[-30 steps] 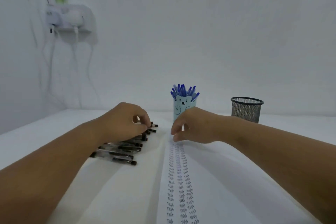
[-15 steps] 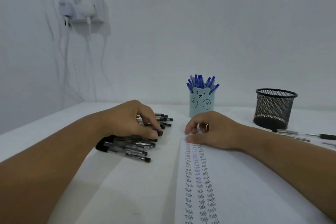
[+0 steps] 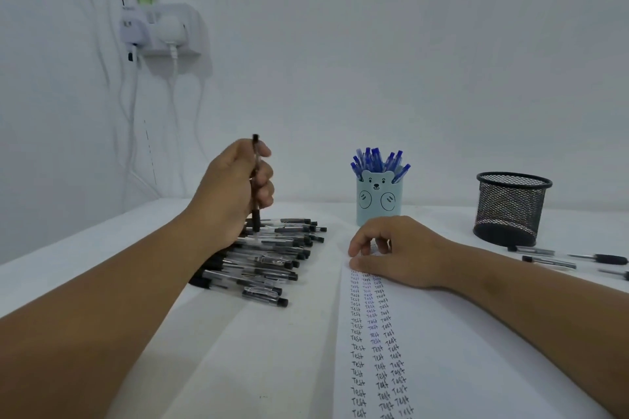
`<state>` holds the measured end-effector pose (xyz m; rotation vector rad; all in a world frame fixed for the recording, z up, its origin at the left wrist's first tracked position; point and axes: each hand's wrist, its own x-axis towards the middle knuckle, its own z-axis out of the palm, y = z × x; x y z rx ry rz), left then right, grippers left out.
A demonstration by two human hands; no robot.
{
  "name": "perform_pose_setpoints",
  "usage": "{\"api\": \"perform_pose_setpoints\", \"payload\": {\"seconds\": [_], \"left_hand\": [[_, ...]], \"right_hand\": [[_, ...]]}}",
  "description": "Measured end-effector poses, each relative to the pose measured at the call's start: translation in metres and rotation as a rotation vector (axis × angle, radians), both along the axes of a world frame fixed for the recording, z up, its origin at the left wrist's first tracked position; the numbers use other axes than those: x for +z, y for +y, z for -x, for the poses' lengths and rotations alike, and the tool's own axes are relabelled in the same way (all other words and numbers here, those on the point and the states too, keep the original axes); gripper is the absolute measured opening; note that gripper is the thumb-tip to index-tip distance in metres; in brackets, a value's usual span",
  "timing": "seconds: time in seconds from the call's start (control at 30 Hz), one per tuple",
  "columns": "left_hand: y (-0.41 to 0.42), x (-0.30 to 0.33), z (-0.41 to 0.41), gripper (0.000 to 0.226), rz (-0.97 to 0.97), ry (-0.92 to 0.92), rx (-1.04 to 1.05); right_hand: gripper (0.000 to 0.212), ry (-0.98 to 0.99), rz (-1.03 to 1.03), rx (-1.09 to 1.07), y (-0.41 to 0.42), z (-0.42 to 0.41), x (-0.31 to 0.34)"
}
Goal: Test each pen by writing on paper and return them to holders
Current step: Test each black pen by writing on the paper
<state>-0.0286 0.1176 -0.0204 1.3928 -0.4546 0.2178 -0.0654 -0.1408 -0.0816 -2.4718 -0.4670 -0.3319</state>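
My left hand (image 3: 235, 190) grips one black pen (image 3: 255, 218) upright, lifted above a pile of black pens (image 3: 269, 262) lying on the white table. My right hand (image 3: 398, 250) rests with loosely curled fingers on the top of a long paper strip (image 3: 452, 360) covered in rows of the word "Test". Behind it stands a light blue bear holder (image 3: 378, 201) full of blue pens (image 3: 377, 160). A black mesh holder (image 3: 510, 209) stands at the right; no pens show above its rim.
A few loose black pens (image 3: 575, 258) lie on the table right of the mesh holder. A white wall socket shelf (image 3: 160, 31) with cables and a green bottle hangs on the wall at upper left.
My left hand has risen from the pile with one black pen held upright. My right hand stays on the paper. The view has shifted a little.
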Motion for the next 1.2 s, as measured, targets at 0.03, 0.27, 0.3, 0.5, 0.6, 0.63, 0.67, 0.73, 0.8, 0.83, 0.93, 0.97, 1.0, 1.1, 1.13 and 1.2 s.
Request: {"api": "perform_pose_setpoints", "payload": {"seconds": [0.03, 0.27, 0.3, 0.5, 0.6, 0.63, 0.67, 0.73, 0.8, 0.83, 0.93, 0.97, 1.0, 1.1, 1.13, 1.2], "left_hand": [[0.0, 0.002, -0.001, 0.036, 0.151, 0.077, -0.059], [0.005, -0.002, -0.005, 0.034, 0.652, 0.315, -0.213], [0.004, -0.002, -0.004, 0.026, 0.66, 0.312, -0.22], [-0.001, -0.005, 0.002, 0.017, 0.7, 0.301, -0.284], [-0.007, -0.008, 0.002, 0.037, 0.734, 0.33, -0.306], [-0.011, -0.008, 0.004, 0.041, 0.732, 0.339, -0.315], [-0.015, -0.008, 0.006, 0.042, 0.72, 0.345, -0.325], [-0.024, -0.009, 0.013, 0.042, 0.691, 0.358, -0.348], [-0.033, -0.01, 0.02, 0.042, 0.681, 0.369, -0.377], [-0.037, -0.012, 0.025, 0.042, 0.682, 0.372, -0.398], [-0.048, -0.014, 0.034, 0.044, 0.673, 0.36, -0.483], [-0.05, -0.015, 0.035, 0.042, 0.647, 0.348, -0.502], [-0.05, -0.016, 0.034, 0.038, 0.585, 0.327, -0.493], [-0.047, -0.022, 0.027, 0.03, 0.232, 0.205, -0.316], [-0.046, -0.024, 0.025, 0.028, 0.107, 0.161, -0.247], [-0.046, -0.028, 0.025, 0.026, -0.152, 0.076, -0.152]], "right_hand": [[0.01, -0.002, -0.002, 0.0, 0.0, 0.0, 0.0], [0.01, -0.007, 0.008, -0.003, 0.001, 0.001, 0.001], [0.01, -0.009, 0.005, -0.001, 0.001, 0.001, 0.001], [0.009, -0.019, 0.001, 0.013, 0.002, 0.001, 0.002], [0.014, -0.096, -0.028, 0.02, 0.003, 0.005, 0.004], [0.021, -0.157, -0.034, 0.014, 0.005, 0.007, 0.005], [0.029, -0.25, -0.02, 0.003, 0.007, 0.01, 0.007], [0.044, -0.481, 0.048, -0.026, 0.014, 0.012, 0.011], [0.05, -0.663, 0.132, -0.035, 0.022, 0.012, 0.015], [0.049, -0.72, 0.166, -0.032, 0.025, 0.011, 0.015], [0.031, -0.786, 0.219, -0.023, 0.03, 0.006, 0.014], [0.026, -0.774, 0.223, -0.027, 0.029, 0.004, 0.015], [0.023, -0.743, 0.226, -0.04, 0.027, 0.004, 0.016], [0.019, -0.535, 0.169, -0.122, 0.015, 0.001, 0.018], [0.017, -0.47, 0.12, -0.163, 0.01, -0.001, 0.016], [0.016, -0.36, -0.003, -0.257, 0.001, -0.006, 0.013]]}}
